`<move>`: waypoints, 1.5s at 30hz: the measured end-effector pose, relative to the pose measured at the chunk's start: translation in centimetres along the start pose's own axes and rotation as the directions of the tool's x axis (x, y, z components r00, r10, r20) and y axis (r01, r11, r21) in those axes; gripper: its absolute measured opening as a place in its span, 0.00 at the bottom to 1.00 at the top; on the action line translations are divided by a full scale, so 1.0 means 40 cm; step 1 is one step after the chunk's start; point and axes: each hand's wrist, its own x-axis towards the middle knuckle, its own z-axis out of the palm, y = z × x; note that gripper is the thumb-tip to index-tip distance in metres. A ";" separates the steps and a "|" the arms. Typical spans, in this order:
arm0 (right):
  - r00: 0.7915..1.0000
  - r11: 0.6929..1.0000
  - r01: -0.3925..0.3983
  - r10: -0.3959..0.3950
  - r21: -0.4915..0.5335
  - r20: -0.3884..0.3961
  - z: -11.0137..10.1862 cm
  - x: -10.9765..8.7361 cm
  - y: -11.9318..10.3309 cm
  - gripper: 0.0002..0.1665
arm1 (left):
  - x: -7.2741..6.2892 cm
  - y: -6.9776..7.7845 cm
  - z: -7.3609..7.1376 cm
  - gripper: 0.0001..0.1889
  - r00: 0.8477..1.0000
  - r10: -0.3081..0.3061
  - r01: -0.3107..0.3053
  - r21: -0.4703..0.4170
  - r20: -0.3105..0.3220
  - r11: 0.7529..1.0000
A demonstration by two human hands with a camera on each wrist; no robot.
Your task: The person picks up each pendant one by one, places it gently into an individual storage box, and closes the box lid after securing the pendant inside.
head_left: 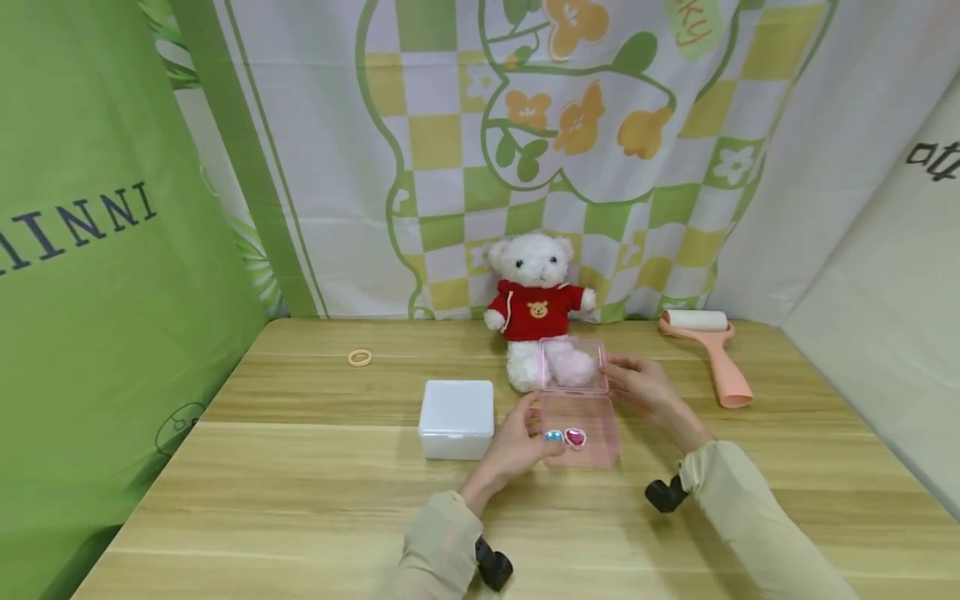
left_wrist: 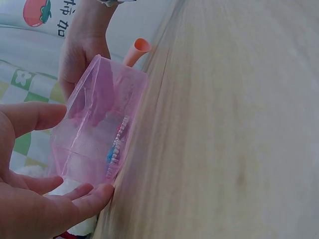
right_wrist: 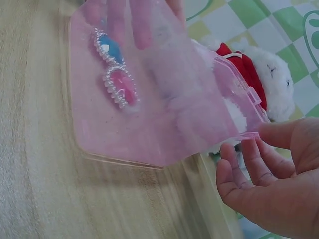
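Observation:
A clear pink plastic box point(head_left: 592, 408) stands on the table with its lid point(head_left: 572, 367) raised. In it lie a blue gem point(head_left: 553, 436) and a pink gem point(head_left: 575, 437), both edged with white beads. My left hand point(head_left: 517, 446) is at the box's left side, thumb and fingers spread, fingertips touching the plastic. At the lid's right edge, my right hand point(head_left: 645, 387) pinches the rim between thumb and fingers, as the right wrist view shows around the lid corner point(right_wrist: 246, 135). Left of my left hand is a closed white box point(head_left: 457, 417).
A white teddy bear point(head_left: 536, 300) in a red hoodie sits right behind the pink box. A lint roller point(head_left: 708, 350) with a peach handle lies at the back right. Toward the back left is a small yellowish ring point(head_left: 360, 357). Patterned cloth point(head_left: 435, 150) hangs behind the table.

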 end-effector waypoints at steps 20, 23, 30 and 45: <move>0.998 0.999 0.042 -0.043 0.028 0.042 -0.008 -0.039 -0.031 0.18 | -0.008 0.000 -0.002 0.43 0.999 0.019 -0.019 0.015 -0.031 1.000; 0.996 0.996 0.075 -0.077 0.038 0.047 -0.009 -0.051 -0.032 0.17 | -0.008 0.000 0.000 0.42 0.999 0.018 -0.017 0.025 -0.035 1.000; 0.981 0.981 0.173 -0.179 0.084 0.073 -0.009 -0.086 -0.021 0.25 | -0.010 0.004 0.007 0.41 0.999 0.013 -0.011 0.042 -0.041 0.999; 0.993 0.998 0.043 -0.049 0.051 0.109 0.022 -0.187 -0.007 0.37 | -0.002 0.015 0.010 0.30 0.996 -0.026 0.019 -0.078 -0.084 0.997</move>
